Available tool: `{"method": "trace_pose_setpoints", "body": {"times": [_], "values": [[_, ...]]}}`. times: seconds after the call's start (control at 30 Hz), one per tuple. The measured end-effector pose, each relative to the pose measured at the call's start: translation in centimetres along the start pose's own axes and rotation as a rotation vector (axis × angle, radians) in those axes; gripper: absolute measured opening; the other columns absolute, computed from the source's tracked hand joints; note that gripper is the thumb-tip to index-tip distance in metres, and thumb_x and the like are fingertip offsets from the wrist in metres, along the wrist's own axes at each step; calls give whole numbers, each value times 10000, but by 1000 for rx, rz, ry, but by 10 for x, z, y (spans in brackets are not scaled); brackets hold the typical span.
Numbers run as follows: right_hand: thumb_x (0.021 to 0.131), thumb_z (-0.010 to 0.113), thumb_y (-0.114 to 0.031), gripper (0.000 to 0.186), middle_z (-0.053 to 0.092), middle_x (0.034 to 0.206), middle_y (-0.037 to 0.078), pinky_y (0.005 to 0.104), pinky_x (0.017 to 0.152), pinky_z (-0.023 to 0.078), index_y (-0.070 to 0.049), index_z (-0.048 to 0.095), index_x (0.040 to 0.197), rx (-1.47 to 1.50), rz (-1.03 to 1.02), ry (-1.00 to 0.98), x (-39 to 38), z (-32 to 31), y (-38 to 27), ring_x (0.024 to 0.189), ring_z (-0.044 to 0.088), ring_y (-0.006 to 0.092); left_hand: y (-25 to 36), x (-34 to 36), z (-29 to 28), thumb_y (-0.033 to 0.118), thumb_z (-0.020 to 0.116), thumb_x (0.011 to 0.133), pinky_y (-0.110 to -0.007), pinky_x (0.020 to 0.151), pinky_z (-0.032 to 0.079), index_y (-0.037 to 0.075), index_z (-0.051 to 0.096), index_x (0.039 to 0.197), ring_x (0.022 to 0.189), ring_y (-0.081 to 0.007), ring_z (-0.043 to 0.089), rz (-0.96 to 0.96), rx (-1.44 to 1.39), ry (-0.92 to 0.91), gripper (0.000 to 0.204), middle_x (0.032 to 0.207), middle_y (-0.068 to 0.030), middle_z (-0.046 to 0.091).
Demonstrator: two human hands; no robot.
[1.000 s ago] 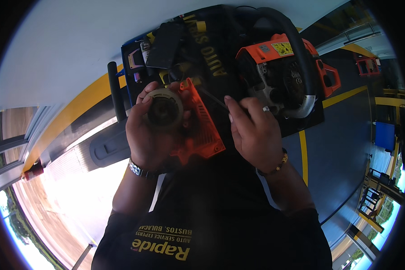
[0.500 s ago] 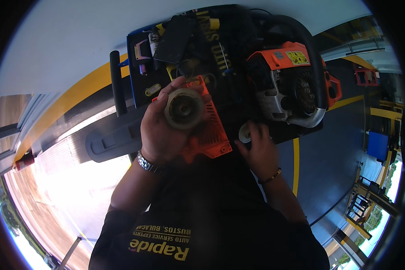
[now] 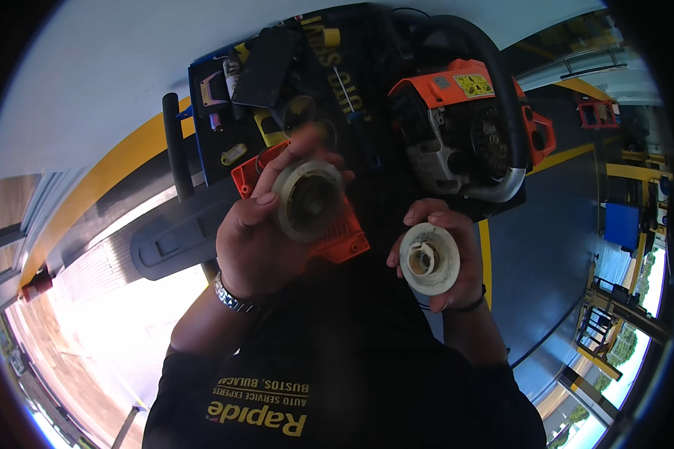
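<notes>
My left hand (image 3: 256, 247) grips a round, translucent cream plastic part (image 3: 307, 198) with a recessed centre, held over an orange perforated plastic cover (image 3: 346, 241). My right hand (image 3: 460, 247), lower right of it, holds a white flanged plastic disc (image 3: 432, 278) with a central hub facing up. The two round parts are apart. A chainsaw (image 3: 439, 90) with orange top, black curved handle and exposed flywheel lies on the black mat at upper right. A slim screwdriver (image 3: 346, 93) lies on the mat left of it.
The mat also holds a dark flat rectangular object (image 3: 263, 66), a yellow-green tag (image 3: 232, 155) and small items. A long grey guide-bar cover (image 3: 157, 251) extends left. A blue box (image 3: 621, 224) and a red rack (image 3: 599, 114) stand to the right, beyond the dark floor.
My right hand has let go of the screwdriver, now lying on the mat, and has raised the white disc into view. My left hand still holds its round part, shifting slightly.
</notes>
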State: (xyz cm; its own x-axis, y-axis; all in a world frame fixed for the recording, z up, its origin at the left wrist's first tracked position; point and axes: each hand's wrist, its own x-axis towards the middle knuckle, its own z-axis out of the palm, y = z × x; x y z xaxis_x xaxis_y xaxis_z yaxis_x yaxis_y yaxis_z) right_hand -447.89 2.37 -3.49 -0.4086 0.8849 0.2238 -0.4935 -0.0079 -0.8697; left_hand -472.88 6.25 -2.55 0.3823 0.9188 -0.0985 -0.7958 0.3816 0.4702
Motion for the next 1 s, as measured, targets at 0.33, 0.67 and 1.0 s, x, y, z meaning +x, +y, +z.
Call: {"method": "trace_pose_setpoints", "body": {"times": [0.33, 0.67, 1.0], "values": [[622, 945, -181, 959, 402, 1345, 196, 372, 951, 521, -46, 383, 1387, -312, -54, -83, 33, 16, -14, 1216, 532, 261, 2, -15, 18, 382, 591, 847, -441, 1107, 346, 49, 207, 1538, 1352, -323, 403, 38, 60, -77, 858, 1427, -197, 402], [625, 946, -210, 900, 429, 1303, 175, 352, 971, 516, -29, 435, 1343, -597, -141, -107, 58, 38, -9, 1210, 539, 244, 13, -31, 43, 372, 656, 844, -444, 1166, 261, 44, 170, 1552, 1410, -316, 340, 35, 150, 10, 919, 1507, -191, 343], [604, 951, -281, 856, 485, 1255, 185, 356, 892, 549, -30, 499, 1285, -757, -165, -76, 63, 43, -12, 1128, 587, 266, 12, -31, 26, 282, 537, 883, -433, 1173, 219, 32, 136, 1561, 1440, -310, 268, 70, 301, -135, 826, 1549, -195, 236]]}}
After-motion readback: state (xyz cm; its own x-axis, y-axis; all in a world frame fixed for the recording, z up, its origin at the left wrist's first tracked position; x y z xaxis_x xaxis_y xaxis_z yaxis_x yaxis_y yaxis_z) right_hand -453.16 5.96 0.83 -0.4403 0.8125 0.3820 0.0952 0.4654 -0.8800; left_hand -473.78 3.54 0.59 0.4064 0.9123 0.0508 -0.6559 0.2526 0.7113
